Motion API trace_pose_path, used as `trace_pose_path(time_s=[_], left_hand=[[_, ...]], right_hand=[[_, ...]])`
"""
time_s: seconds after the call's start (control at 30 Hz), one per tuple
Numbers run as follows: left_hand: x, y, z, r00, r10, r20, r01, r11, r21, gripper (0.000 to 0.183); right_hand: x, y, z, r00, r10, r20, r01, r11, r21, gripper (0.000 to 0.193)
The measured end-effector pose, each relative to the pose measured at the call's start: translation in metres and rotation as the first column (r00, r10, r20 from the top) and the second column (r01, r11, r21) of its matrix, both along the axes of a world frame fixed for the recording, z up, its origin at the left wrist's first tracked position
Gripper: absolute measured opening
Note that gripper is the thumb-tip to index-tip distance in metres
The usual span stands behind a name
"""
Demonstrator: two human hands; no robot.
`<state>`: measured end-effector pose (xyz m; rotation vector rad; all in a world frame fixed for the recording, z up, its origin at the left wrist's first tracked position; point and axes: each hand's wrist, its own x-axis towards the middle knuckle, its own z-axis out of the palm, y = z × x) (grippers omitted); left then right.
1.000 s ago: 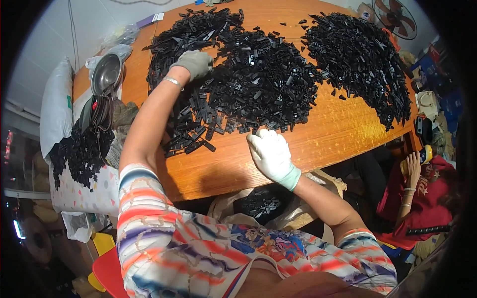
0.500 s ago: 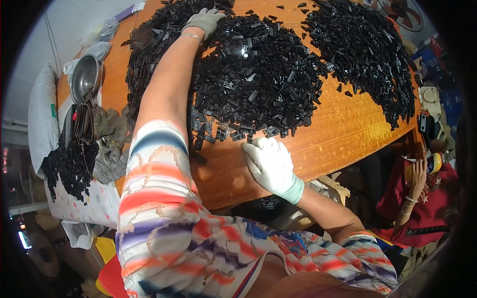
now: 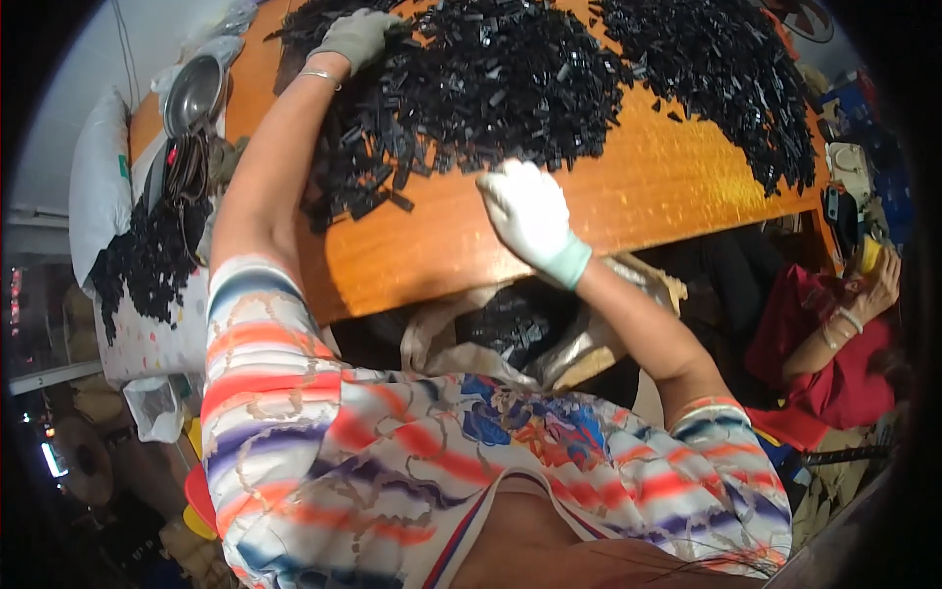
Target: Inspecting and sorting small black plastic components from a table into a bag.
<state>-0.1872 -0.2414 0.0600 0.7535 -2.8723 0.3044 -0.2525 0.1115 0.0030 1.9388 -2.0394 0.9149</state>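
Observation:
My left hand (image 3: 356, 39) wears a pale work glove and reaches to the far left part of a broad pile of small black plastic pieces (image 3: 510, 88). Its fingers stretch out over the pieces, pointing right. My right hand (image 3: 527, 218), in a white glove with a mint cuff, is closed just off the pile's near edge, above the wooden table (image 3: 422, 250). Whether anything is inside its curled fingers is hidden. Loose black pieces (image 3: 368, 191) lie scattered beside my left forearm.
Another black pile (image 3: 736, 93) covers the table's right side. At left are a metal bowl (image 3: 194, 96), a white sack (image 3: 100, 187) and more black pieces (image 3: 147, 260). An open bag (image 3: 442, 339) sits below the near edge. A person in red (image 3: 834, 363) is at right.
The view has shifted, showing more of the near side. Black pieces left of my left forearm have been drawn right, baring wood there. My left hand's fingers are less spread; my right hand remains closed.

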Motion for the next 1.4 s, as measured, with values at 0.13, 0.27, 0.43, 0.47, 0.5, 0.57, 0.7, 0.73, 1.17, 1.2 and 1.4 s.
trace_pose_path(time_s=[0.13, 0.27, 0.43, 0.47, 0.5, 0.57, 0.7, 0.73, 1.17, 1.2, 1.4], left_hand=[[0.03, 0.066, 0.026, 0.936, -0.065, -0.345, 0.123, 0.981, 0.15, 0.033], [0.085, 0.133, 0.023, 0.806, -0.022, -0.591, 0.292, 0.885, 0.364, 0.029], [0.139, 0.21, -0.015, 0.797, 0.119, -0.592, 0.114, 0.934, 0.34, 0.017], [0.144, 0.222, -0.02, 0.841, 0.119, -0.528, 0.058, 0.95, 0.308, 0.023], [0.145, 0.233, -0.026, 0.866, 0.163, -0.472, -0.01, 0.95, 0.311, 0.02], [0.146, 0.246, -0.029, 0.924, 0.2, -0.325, -0.095, 0.945, 0.313, 0.018], [0.137, 0.257, -0.043, 0.941, 0.228, -0.25, -0.16, 0.951, 0.266, 0.021], [0.134, 0.26, -0.042, 0.94, 0.227, -0.254, -0.158, 0.951, 0.264, 0.021], [0.152, 0.283, -0.059, 0.738, 0.416, -0.531, -0.205, 0.888, 0.411, 0.017], [0.146, 0.28, -0.057, 0.729, 0.482, -0.486, -0.274, 0.856, 0.438, 0.023], [0.112, 0.277, -0.029, 0.771, 0.601, -0.211, -0.481, 0.767, 0.425, 0.031]], right_hand=[[-0.004, -0.002, -0.007, 0.999, 0.002, 0.04, 0.0, 0.998, -0.068, 0.006], [-0.006, -0.005, -0.009, 0.965, -0.034, 0.26, 0.055, 0.996, -0.072, 0.01], [-0.007, -0.024, 0.001, 1.0, -0.002, 0.026, 0.005, 0.994, -0.108, 0.009], [-0.01, -0.03, 0.0, 0.998, -0.002, -0.057, -0.001, 0.998, -0.057, 0.01], [-0.013, -0.035, -0.001, 0.99, 0.0, -0.14, 0.0, 1.0, -0.007, 0.01], [-0.013, -0.04, 0.001, 0.981, 0.022, -0.192, -0.013, 0.999, 0.05, 0.011], [-0.003, -0.039, 0.003, 0.975, 0.109, -0.191, -0.089, 0.99, 0.109, 0.011], [0.001, -0.036, 0.005, 0.981, 0.116, -0.154, -0.098, 0.988, 0.121, 0.011], [0.012, -0.025, 0.016, 0.997, 0.015, -0.079, 0.011, 0.951, 0.31, 0.016], [0.014, -0.027, 0.018, 0.994, -0.013, -0.105, 0.045, 0.949, 0.313, 0.016], [0.007, -0.036, 0.022, 0.992, -0.065, -0.107, 0.089, 0.967, 0.237, 0.012]])
